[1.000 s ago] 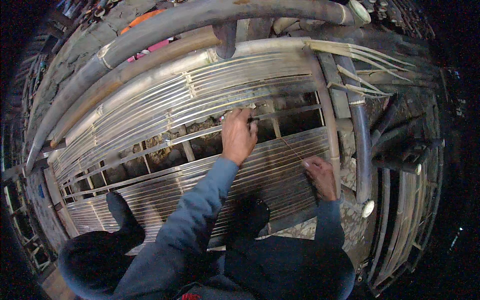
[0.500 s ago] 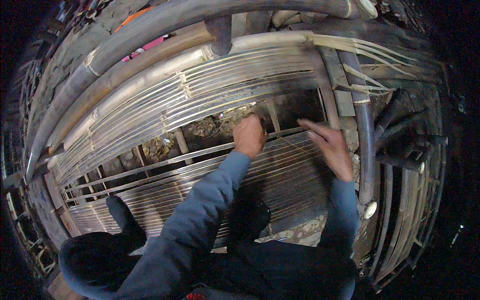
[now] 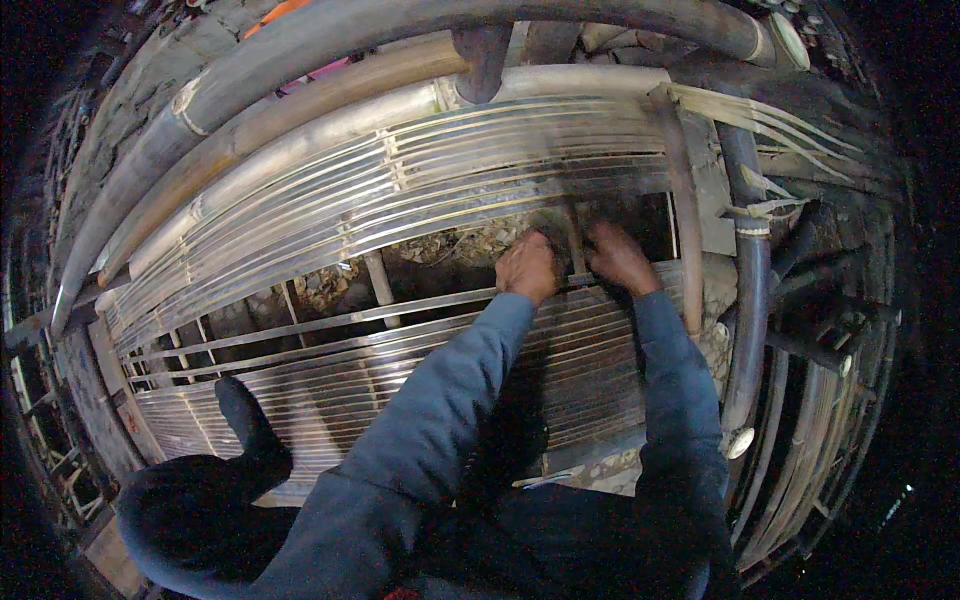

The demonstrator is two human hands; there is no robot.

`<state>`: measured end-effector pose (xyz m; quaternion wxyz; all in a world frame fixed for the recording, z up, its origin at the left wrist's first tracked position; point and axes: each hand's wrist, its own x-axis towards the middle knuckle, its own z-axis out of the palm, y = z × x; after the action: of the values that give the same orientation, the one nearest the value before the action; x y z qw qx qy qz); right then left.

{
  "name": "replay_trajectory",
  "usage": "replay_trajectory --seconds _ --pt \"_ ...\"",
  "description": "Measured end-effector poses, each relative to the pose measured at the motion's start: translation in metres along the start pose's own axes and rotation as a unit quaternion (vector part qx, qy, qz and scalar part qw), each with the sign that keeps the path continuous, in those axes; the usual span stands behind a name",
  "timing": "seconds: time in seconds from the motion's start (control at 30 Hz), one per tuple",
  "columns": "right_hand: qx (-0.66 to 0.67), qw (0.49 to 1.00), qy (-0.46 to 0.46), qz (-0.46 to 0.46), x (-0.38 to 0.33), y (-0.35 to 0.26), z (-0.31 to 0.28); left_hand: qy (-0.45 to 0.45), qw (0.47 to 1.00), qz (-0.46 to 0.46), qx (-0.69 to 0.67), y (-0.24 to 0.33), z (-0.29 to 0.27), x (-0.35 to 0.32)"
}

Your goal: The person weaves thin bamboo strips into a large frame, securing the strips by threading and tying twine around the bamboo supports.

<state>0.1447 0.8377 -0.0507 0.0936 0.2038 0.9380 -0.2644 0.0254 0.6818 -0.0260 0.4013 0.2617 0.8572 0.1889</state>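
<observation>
Over the gap in a bamboo slat panel, my left hand [image 3: 527,265] is closed, its knuckles up and its fingertips hidden. My right hand [image 3: 622,258] is just to its right, with fingers curled inward and in shadow; what they hold, if anything, does not show. Between the two hands runs a thin crosspiece [image 3: 574,236]. A long bamboo strip [image 3: 345,321] along the near side of the gap passes under my left hand. Thin near slats [image 3: 590,350] lie below my wrists, and pale far slats [image 3: 290,215] stretch beyond the gap.
Thick bamboo poles [image 3: 330,62] curve along the far side. An upright bamboo post [image 3: 745,300] stands at the right, by loose pale strips [image 3: 775,115]. Dry litter [image 3: 440,250] shows through the gap. My dark-covered foot [image 3: 240,410] rests on the near slats at left.
My right hand has moved left and curled its outstretched fingers, coming close to my left hand. The left hand stays closed, slightly further right in the picture. The view has shifted a little.
</observation>
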Motion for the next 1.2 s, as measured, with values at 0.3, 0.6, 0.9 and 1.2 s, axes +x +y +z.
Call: replay_trajectory --seconds 0.3,0.6,0.9,1.2 --pt "0.668 0.697 -0.080 0.247 -0.051 -0.037 -0.055 0.167 0.923 0.129 -0.322 -0.024 -0.014 -0.011" --pt "0.645 0.742 0.044 0.179 -0.044 -0.073 -0.022 -0.060 0.854 0.203 -0.475 0.028 -0.112 -0.051" --pt "0.350 0.868 0.315 0.158 -0.163 -0.065 -0.061 -0.043 0.884 0.251 -0.393 0.039 -0.141 -0.053" --pt "0.686 0.382 0.527 0.327 -0.460 -0.004 0.004 -0.064 0.901 0.148 -0.403 -0.061 -0.162 -0.042"
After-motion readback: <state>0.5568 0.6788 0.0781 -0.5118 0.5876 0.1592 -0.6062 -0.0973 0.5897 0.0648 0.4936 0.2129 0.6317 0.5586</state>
